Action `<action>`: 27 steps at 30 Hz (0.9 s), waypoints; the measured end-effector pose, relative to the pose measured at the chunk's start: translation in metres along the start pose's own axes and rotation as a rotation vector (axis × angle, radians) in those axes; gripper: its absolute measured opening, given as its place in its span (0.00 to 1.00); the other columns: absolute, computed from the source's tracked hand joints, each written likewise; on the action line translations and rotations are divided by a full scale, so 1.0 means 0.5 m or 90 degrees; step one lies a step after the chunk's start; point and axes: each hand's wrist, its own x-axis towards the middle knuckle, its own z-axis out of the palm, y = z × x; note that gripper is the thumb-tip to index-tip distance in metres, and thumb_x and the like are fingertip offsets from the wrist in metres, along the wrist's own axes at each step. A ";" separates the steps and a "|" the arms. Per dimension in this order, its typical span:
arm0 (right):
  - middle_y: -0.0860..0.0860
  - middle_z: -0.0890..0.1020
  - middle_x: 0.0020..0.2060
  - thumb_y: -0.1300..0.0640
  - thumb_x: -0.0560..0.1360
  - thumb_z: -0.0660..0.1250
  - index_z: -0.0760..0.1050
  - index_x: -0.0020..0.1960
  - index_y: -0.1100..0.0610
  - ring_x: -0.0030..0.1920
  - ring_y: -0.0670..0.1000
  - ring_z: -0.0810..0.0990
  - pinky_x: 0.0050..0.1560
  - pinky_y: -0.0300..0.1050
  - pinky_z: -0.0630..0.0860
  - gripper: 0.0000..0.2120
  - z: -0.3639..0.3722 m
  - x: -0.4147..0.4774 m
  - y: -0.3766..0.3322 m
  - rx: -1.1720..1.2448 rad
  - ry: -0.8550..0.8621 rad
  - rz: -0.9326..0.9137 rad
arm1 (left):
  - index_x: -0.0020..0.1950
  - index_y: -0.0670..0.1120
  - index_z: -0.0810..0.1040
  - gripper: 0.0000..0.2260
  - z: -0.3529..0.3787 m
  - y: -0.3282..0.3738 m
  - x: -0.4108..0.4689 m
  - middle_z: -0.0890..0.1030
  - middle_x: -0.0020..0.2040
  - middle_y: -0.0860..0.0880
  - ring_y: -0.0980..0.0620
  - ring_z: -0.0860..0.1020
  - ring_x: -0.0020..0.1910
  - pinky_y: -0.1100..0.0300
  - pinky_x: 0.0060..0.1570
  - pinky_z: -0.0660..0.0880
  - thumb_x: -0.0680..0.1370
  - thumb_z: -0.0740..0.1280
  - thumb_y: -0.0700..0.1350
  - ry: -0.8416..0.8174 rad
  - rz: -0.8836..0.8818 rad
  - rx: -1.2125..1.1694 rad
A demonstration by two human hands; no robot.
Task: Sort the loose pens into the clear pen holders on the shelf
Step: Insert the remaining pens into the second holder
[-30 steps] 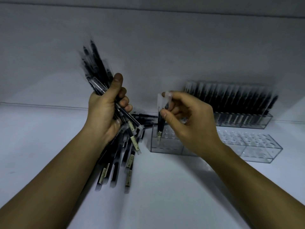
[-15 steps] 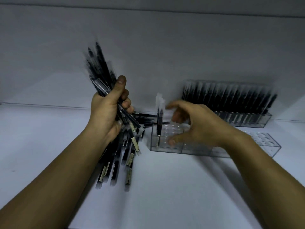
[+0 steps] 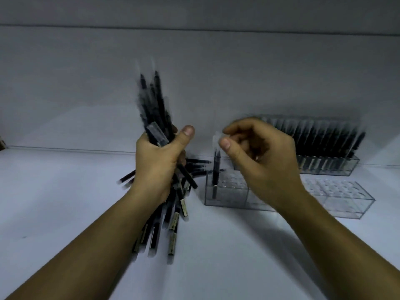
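Observation:
My left hand [image 3: 160,167] grips a thick bundle of black pens [image 3: 151,105], whose tips point up and whose ends hang below my wrist. My right hand [image 3: 264,161] hovers just right of the bundle with nothing in it, thumb and forefinger a little apart. Below it sits a clear pen holder [image 3: 227,197] with rows of holes. One black pen [image 3: 215,169] stands upright in its near-left corner hole. A few loose pens [image 3: 197,163] lie on the shelf behind my left hand.
A second clear holder [image 3: 324,167], packed with black pens, stands against the back wall at the right. The white shelf [image 3: 65,191] runs left to a wall edge, and the grey back wall is close behind.
My right hand let go of the pen, which now stands in the holder, then rose and moved left toward the bundle. My left hand swung the bundle more upright and rightward.

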 end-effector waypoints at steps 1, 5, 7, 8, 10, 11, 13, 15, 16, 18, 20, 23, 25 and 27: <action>0.43 0.82 0.40 0.51 0.77 0.73 0.81 0.54 0.54 0.35 0.50 0.80 0.36 0.39 0.77 0.09 0.011 0.005 -0.018 0.012 0.010 -0.011 | 0.43 0.44 0.72 0.13 0.004 0.000 -0.004 0.73 0.30 0.52 0.52 0.71 0.27 0.57 0.31 0.71 0.73 0.76 0.46 -0.003 0.040 0.049; 0.43 0.84 0.42 0.49 0.73 0.77 0.82 0.54 0.51 0.30 0.45 0.78 0.34 0.36 0.75 0.12 0.043 0.050 -0.079 0.025 -0.051 0.044 | 0.49 0.40 0.76 0.08 0.033 0.017 -0.032 0.82 0.35 0.48 0.51 0.83 0.35 0.59 0.38 0.79 0.74 0.73 0.40 -0.018 0.079 0.070; 0.42 0.83 0.41 0.46 0.69 0.80 0.82 0.52 0.48 0.32 0.39 0.77 0.35 0.30 0.72 0.14 0.055 0.063 -0.090 -0.040 -0.094 0.060 | 0.44 0.44 0.74 0.03 0.057 0.033 -0.043 0.76 0.27 0.52 0.56 0.77 0.27 0.63 0.32 0.77 0.77 0.65 0.42 -0.019 0.022 -0.040; 0.41 0.83 0.40 0.46 0.68 0.80 0.82 0.50 0.47 0.33 0.36 0.77 0.35 0.28 0.70 0.14 0.058 0.064 -0.094 -0.073 -0.103 0.066 | 0.43 0.45 0.72 0.06 0.062 0.040 -0.046 0.74 0.25 0.54 0.57 0.74 0.24 0.65 0.28 0.75 0.78 0.61 0.44 -0.021 0.030 -0.009; 0.41 0.83 0.37 0.48 0.69 0.80 0.83 0.48 0.47 0.33 0.34 0.77 0.34 0.27 0.70 0.10 0.060 0.061 -0.099 -0.085 -0.105 0.082 | 0.44 0.43 0.73 0.11 0.054 0.040 -0.045 0.77 0.26 0.53 0.58 0.77 0.25 0.66 0.25 0.75 0.84 0.55 0.42 -0.043 0.055 0.022; 0.41 0.84 0.37 0.50 0.70 0.80 0.83 0.47 0.48 0.32 0.33 0.77 0.34 0.26 0.70 0.08 0.059 0.058 -0.100 -0.082 -0.105 0.081 | 0.45 0.43 0.74 0.13 0.053 0.040 -0.046 0.79 0.28 0.51 0.57 0.80 0.28 0.65 0.26 0.76 0.84 0.54 0.41 -0.056 0.049 0.023; 0.42 0.84 0.36 0.53 0.72 0.79 0.84 0.46 0.51 0.31 0.33 0.77 0.33 0.25 0.70 0.06 0.054 0.052 -0.101 -0.075 -0.096 0.071 | 0.47 0.44 0.75 0.07 0.047 0.031 -0.045 0.84 0.34 0.50 0.55 0.85 0.37 0.64 0.33 0.79 0.82 0.60 0.38 -0.101 0.042 -0.032; 0.43 0.85 0.37 0.54 0.72 0.78 0.85 0.46 0.51 0.29 0.34 0.77 0.31 0.26 0.69 0.04 0.047 0.048 -0.098 -0.037 -0.074 0.089 | 0.51 0.47 0.75 0.14 0.043 0.022 -0.044 0.86 0.42 0.52 0.54 0.85 0.45 0.64 0.38 0.80 0.74 0.71 0.30 -0.100 0.081 0.025; 0.43 0.85 0.37 0.54 0.72 0.78 0.84 0.45 0.51 0.27 0.37 0.77 0.30 0.28 0.69 0.04 0.042 0.048 -0.095 -0.013 -0.060 0.105 | 0.52 0.48 0.75 0.20 0.039 0.016 -0.042 0.85 0.45 0.52 0.55 0.85 0.47 0.64 0.39 0.80 0.69 0.74 0.29 -0.102 0.109 0.080; 0.44 0.86 0.38 0.54 0.73 0.78 0.84 0.44 0.49 0.26 0.41 0.77 0.29 0.34 0.73 0.03 0.030 0.050 -0.087 0.038 -0.020 0.135 | 0.54 0.47 0.75 0.24 0.032 0.015 -0.039 0.84 0.45 0.51 0.57 0.84 0.46 0.66 0.40 0.79 0.64 0.79 0.31 -0.109 0.131 0.124; 0.44 0.86 0.39 0.56 0.73 0.78 0.84 0.44 0.49 0.33 0.43 0.82 0.36 0.42 0.80 0.04 0.019 0.057 -0.076 0.080 0.034 0.160 | 0.52 0.42 0.75 0.26 0.029 0.018 -0.037 0.81 0.38 0.48 0.57 0.81 0.38 0.67 0.38 0.78 0.59 0.82 0.37 -0.124 0.133 0.124; 0.44 0.87 0.37 0.58 0.74 0.77 0.85 0.46 0.52 0.36 0.41 0.83 0.39 0.38 0.78 0.03 -0.002 0.072 -0.055 0.152 0.108 0.216 | 0.48 0.42 0.73 0.23 0.027 0.015 -0.036 0.75 0.32 0.48 0.51 0.75 0.32 0.63 0.36 0.77 0.59 0.79 0.46 -0.106 0.114 0.096; 0.44 0.84 0.33 0.57 0.75 0.76 0.85 0.47 0.53 0.30 0.41 0.77 0.34 0.37 0.72 0.01 -0.027 0.079 -0.032 0.193 0.164 0.259 | 0.47 0.45 0.74 0.21 0.024 0.010 -0.034 0.78 0.34 0.47 0.52 0.77 0.32 0.61 0.36 0.76 0.63 0.78 0.53 -0.077 0.115 0.131; 0.47 0.80 0.30 0.57 0.77 0.74 0.84 0.47 0.53 0.27 0.46 0.70 0.30 0.39 0.66 0.01 -0.055 0.075 -0.006 0.231 0.207 0.302 | 0.46 0.46 0.75 0.17 0.018 0.003 -0.028 0.78 0.35 0.48 0.51 0.77 0.34 0.56 0.38 0.75 0.69 0.78 0.54 -0.060 0.116 0.154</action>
